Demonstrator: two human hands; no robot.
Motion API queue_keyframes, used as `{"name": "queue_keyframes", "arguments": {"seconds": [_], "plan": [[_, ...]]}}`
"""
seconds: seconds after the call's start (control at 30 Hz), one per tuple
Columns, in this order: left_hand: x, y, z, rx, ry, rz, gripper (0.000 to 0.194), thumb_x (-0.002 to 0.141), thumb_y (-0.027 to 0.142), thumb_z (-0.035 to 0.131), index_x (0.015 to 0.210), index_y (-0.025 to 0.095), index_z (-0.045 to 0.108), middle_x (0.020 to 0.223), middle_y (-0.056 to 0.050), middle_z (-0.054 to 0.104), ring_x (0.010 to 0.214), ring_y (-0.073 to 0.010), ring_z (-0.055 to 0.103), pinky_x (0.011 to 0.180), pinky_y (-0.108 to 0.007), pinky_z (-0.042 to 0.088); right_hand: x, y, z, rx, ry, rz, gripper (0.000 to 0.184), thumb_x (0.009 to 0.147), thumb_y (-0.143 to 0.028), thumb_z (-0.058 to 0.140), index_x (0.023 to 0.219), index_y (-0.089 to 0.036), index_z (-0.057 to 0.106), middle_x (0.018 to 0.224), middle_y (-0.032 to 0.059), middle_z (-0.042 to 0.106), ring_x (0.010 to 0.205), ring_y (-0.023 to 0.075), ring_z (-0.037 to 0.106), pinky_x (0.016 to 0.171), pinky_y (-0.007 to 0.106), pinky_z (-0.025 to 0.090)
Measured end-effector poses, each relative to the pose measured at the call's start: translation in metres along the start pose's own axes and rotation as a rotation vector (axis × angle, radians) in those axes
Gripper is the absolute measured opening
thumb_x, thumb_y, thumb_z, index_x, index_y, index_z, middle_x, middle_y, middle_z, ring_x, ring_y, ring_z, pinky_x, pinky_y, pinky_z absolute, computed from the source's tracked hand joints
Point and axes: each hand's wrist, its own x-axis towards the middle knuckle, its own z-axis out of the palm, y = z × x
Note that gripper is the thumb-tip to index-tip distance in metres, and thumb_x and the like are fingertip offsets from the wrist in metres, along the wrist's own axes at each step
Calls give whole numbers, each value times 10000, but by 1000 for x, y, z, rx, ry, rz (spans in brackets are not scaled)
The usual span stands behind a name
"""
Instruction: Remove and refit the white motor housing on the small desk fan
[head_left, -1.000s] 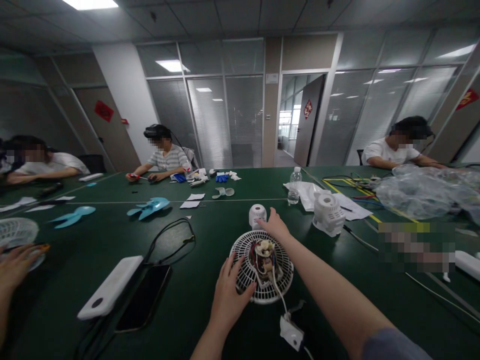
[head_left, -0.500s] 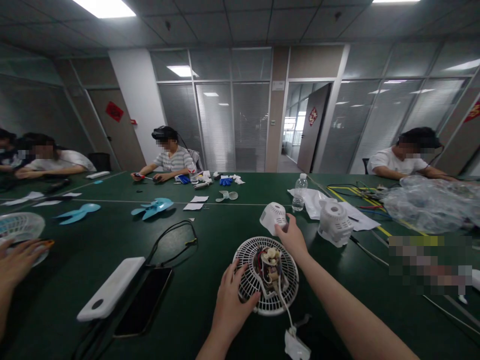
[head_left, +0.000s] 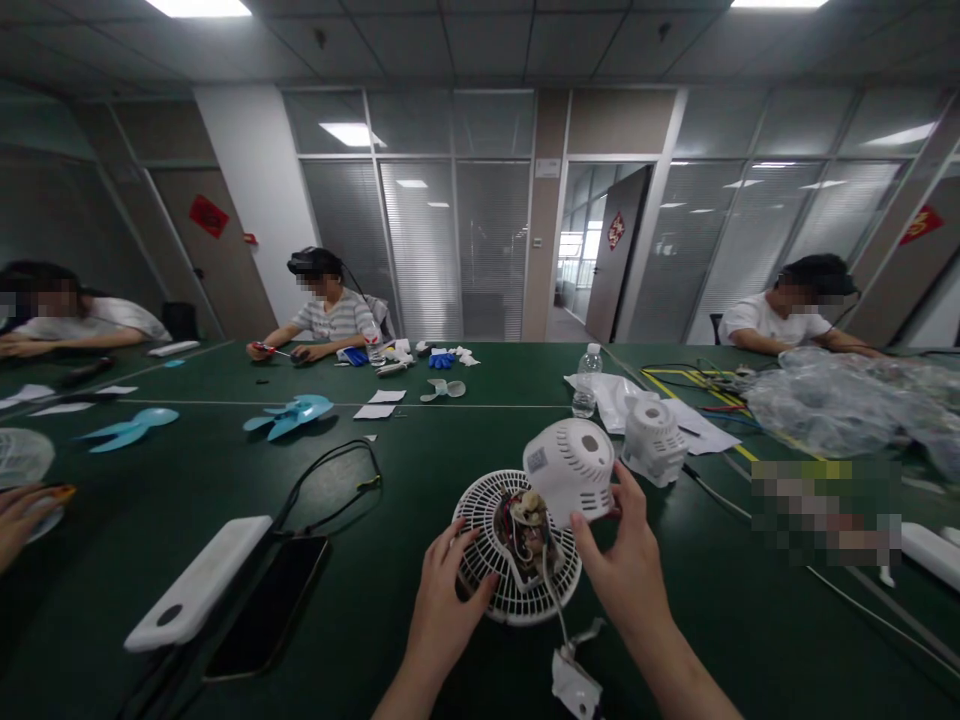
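Observation:
A white fan grille (head_left: 541,603) lies on the green table with its motor and wiring (head_left: 525,535) exposed in the middle. My left hand (head_left: 450,590) grips its left rim, the fingers spread over the bars and the thumb near the front. In my right hand (head_left: 626,550) is a white plastic motor cover (head_left: 571,465), tilted above the grille's upper right; the cover hides part of the grille. A white cord (head_left: 555,595) runs from the motor toward me to a small white piece (head_left: 576,685).
A second white housing (head_left: 654,440) and a water bottle (head_left: 586,382) stand behind my right hand. To the left lie a phone (head_left: 268,608), a white power bank (head_left: 199,580) and blue fan blades (head_left: 289,416). A co-worker's hand (head_left: 30,520) is at the far left.
My right hand has brought the motor cover nearer and turned it over the grille's upper right. My left hand stays at the grille's rim. The whole view has shifted slightly.

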Motion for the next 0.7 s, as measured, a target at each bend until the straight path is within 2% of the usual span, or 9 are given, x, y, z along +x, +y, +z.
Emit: {"name": "queue_keyframes", "arguments": {"seconds": [0.17, 0.23, 0.33, 0.47, 0.53, 0.63, 0.7], "plan": [[-1, -1, 2, -18, 3, -16, 467, 789, 338, 616, 1250, 287, 568, 1387, -56, 485, 1296, -266, 433, 1076, -490, 385, -18, -1, 11, -228, -284, -76, 673, 837, -484, 529, 1432, -231, 340, 1210, 119, 617, 1037, 311, 611, 884, 470, 482], [-2, -2, 3, -23, 5, -14, 469, 787, 322, 611, 1252, 283, 566, 1393, -58, 478, 1303, -267, 426, 1077, -491, 384, -29, 4, 16, -245, -331, -96, 646, 848, -486, 517, 1431, -263, 350, 1237, 96, 612, 1054, 302, 606, 891, 460, 487], [-1, -2, 3, -21, 9, -2, 460, 786, 312, 605, 1244, 284, 570, 1393, -54, 481, 1302, -270, 428, 1069, -495, 393, -41, 11, 21, -236, -315, -122, 638, 858, -475, 515, 1440, -296, 324, 1318, 71, 563, 1143, 289, 564, 938, 444, 477], [-1, -2, 2, -15, 17, 3, 456, 781, 308, 612, 1236, 299, 576, 1381, -44, 495, 1293, -271, 438, 1060, -489, 405, -47, 12, 29, -202, -279, -110, 705, 835, -440, 555, 1456, -273, 265, 1372, 92, 509, 1175, 300, 545, 937, 453, 490], [-2, -3, 2, -19, 22, 0, 457, 781, 296, 610, 1236, 301, 575, 1376, -42, 499, 1286, -267, 444, 1061, -487, 404, -51, 12, 33, -186, -267, -112, 693, 831, -401, 561, 1444, -256, 271, 1350, 106, 523, 1162, 300, 553, 935, 455, 493], [-2, -2, 0, -31, 23, -10, 463, 779, 281, 610, 1240, 292, 572, 1365, -49, 505, 1277, -265, 446, 1059, -488, 401, -60, 11, 38, -184, -254, -124, 582, 846, -337, 540, 1386, -252, 342, 1265, 112, 576, 1117, 292, 577, 933, 458, 491], [-2, -1, -1, -38, 24, -19, 463, 771, 279, 622, 1232, 286, 578, 1354, -55, 513, 1272, -267, 446, 1060, -489, 396, -66, 11, 39, -179, -237, -129, 563, 850, -348, 543, 1372, -256, 352, 1257, 118, 576, 1125, 299, 570, 939, 470, 484]]}}
